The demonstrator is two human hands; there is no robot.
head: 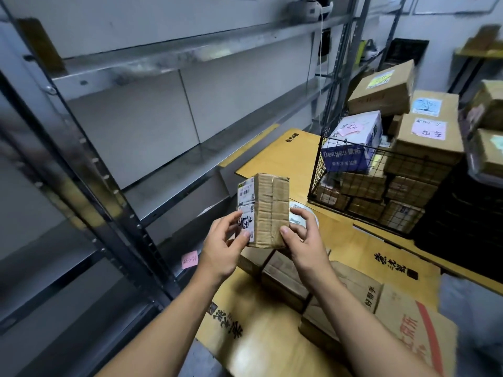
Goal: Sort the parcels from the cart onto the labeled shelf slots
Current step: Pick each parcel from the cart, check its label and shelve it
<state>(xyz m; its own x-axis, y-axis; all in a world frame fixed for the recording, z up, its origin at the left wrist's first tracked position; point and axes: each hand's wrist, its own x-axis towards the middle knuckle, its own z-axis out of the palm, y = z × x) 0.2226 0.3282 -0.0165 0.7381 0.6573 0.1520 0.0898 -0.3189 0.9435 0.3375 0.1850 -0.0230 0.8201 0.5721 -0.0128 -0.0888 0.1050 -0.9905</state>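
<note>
Left hand (223,248), right hand (304,240) pinching box (272,208) by lower corners (seeming light, stiff); cart (315,172) sitting at two o'clock.

A parcel storeroom: metal shelving (168,63), wire cart (381,186) of cartons.

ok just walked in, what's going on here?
A person holds a small taped cardboard parcel upright in both hands, left hand on its labelled side, right hand on the opposite edge. It is in the air in front of the metal shelves, not yet placed. The wire cart to the right is piled with more boxes.
</note>
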